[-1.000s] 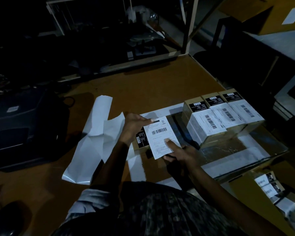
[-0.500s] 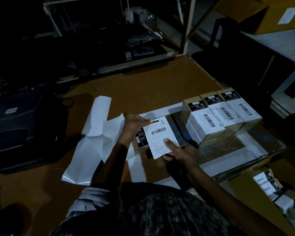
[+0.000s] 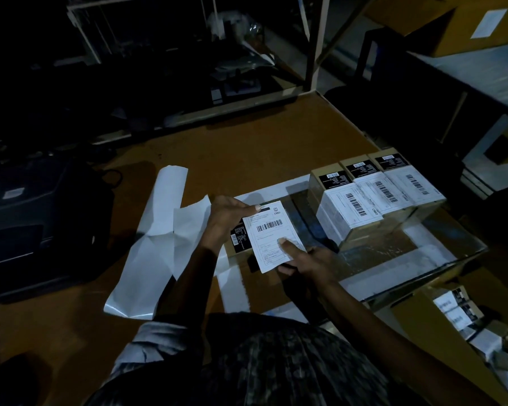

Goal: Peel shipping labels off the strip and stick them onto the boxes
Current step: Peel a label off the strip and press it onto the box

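Head view: the label [image 3: 272, 235] lies over the box [image 3: 238, 241], long axis toward the worktop's near edge — left hand [image 3: 226, 218] pinches its far corner, right hand [image 3: 308, 260] grips its near end, thumb on top.

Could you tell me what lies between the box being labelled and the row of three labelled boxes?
In the head view, only a bare stretch of glossy dark sheet separates the box from the row of three labelled boxes.

The room is dim. A brown tabletop [image 3: 247, 148] fills the middle, with a pale metal rack frame [image 3: 317, 42] rising at its far edge. A dark machine [image 3: 27, 224] sits left; a grey shelf [image 3: 481, 71] runs right.
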{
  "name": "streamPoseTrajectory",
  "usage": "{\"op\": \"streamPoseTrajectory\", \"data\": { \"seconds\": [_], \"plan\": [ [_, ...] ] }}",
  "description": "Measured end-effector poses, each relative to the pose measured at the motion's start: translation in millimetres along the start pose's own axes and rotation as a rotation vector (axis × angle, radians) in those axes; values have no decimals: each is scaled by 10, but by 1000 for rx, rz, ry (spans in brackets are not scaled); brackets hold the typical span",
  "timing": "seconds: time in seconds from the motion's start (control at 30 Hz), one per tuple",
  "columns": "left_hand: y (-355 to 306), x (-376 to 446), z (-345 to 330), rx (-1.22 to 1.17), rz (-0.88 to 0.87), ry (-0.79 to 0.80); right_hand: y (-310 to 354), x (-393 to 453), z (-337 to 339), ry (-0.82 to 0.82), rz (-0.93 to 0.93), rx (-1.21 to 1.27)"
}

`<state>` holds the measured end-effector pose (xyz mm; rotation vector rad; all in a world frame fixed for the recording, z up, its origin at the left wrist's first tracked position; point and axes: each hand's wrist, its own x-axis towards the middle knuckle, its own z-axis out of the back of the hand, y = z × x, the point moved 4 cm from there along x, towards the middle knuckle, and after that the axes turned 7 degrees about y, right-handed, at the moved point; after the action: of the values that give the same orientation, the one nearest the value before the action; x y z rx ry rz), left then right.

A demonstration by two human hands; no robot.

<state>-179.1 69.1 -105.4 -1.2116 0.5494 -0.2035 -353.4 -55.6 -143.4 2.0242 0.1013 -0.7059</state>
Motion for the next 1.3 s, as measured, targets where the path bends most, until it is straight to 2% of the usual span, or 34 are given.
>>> {"op": "streamPoseTrajectory", "data": {
  "seconds": [0.33,0.8,0.93,1.03,1.1,1.3],
  "plan": [
    [-10,-17,-7,12,27,-21,43,-36,-6,-40,24,-28],
    [-66,-95,-45,89,-23,-53,134,-101,-74,-42,16,-66],
    [-78,-129,-48,119,-54,7,135,-99,-93,-36,5,-46],
    [-82,-154,-47,191,-52,72,114,-70,-90,-41,-28,-4],
    [-117,-158,-51,267,-69,59,107,-49,-78,-55,-32,-31],
    [-157,-247,-107,645,-19,-166,150,-6,-3,-82,-47,-201]
  ]
}}
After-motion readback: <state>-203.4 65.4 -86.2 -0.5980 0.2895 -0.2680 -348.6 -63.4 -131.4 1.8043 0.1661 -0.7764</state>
